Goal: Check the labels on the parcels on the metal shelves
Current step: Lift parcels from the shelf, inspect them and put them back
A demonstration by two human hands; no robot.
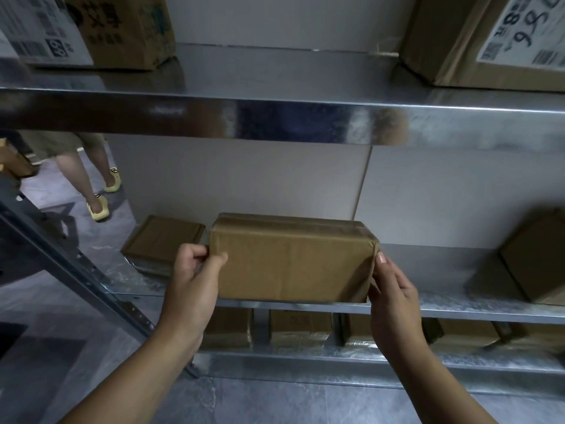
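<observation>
A brown taped cardboard parcel (290,258) sits at the front edge of the middle metal shelf (458,304). My left hand (192,280) grips its left end, thumb on the front face. My right hand (394,298) holds its right end with the fingertips on the corner. The side facing me shows no label. On the top shelf (275,117) stand two labelled boxes: one at the left (91,29) with a white barcode label, one at the right (489,38) with a white label and handwritten digits.
A flat parcel (162,240) lies left of the held one, another box (538,255) sits at the right. Several small parcels (299,328) fill the bottom shelf. A slanted metal upright (76,264) stands at the left. Another person's legs (88,175) stand on the grey floor beyond.
</observation>
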